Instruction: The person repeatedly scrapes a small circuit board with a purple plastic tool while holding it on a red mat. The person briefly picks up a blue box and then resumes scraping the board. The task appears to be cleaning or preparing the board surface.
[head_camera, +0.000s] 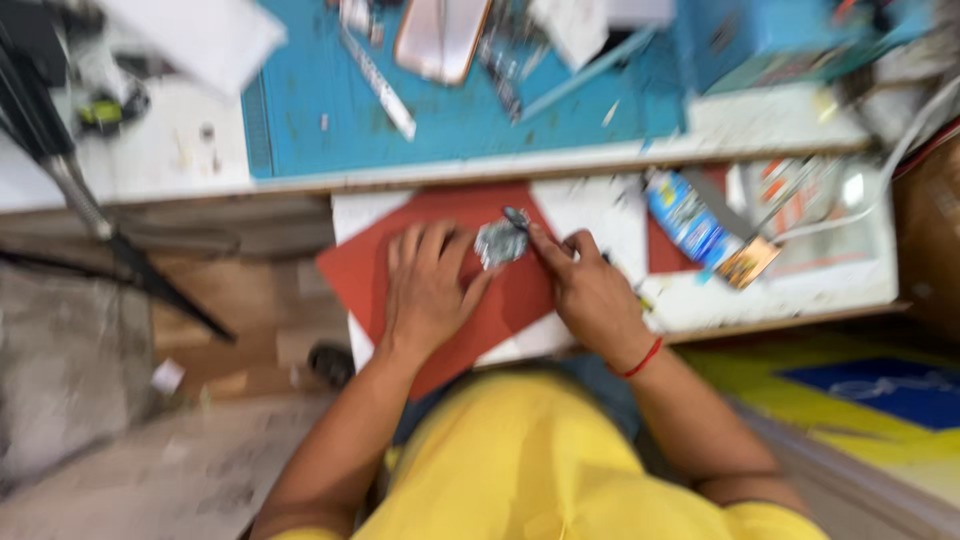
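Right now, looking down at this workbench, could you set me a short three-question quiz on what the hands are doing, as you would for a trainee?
1. True or false: the left hand lies flat on the red mat.
2. Which hand holds the thin tool against the small grey part? A) left B) right C) neither
3. Fill in: the right hand wears a ____ band at the wrist.

Key
1. True; its thumb reaches up beside the grey part.
2. B; the right hand's fingers pinch the tool, its tip at the part's top edge. Blur hides what the part is.
3. Red.
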